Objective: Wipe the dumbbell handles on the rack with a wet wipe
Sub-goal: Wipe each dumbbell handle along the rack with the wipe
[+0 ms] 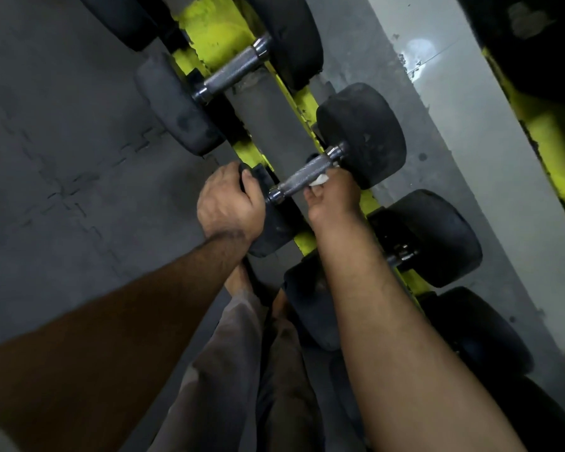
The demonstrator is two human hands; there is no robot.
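Note:
A black dumbbell lies across the yellow-green rack, its knurled metal handle in the middle of the view. My left hand grips the near black head of this dumbbell, fingers curled over its top. My right hand holds a white wet wipe against the underside of the handle, close to the far head. Most of the wipe is hidden by my fingers.
Another dumbbell with a bare knurled handle rests farther up the rack. More black dumbbells sit lower on the rack near my right forearm. Grey rubber floor mats lie to the left, and a second yellow rack stands at the right.

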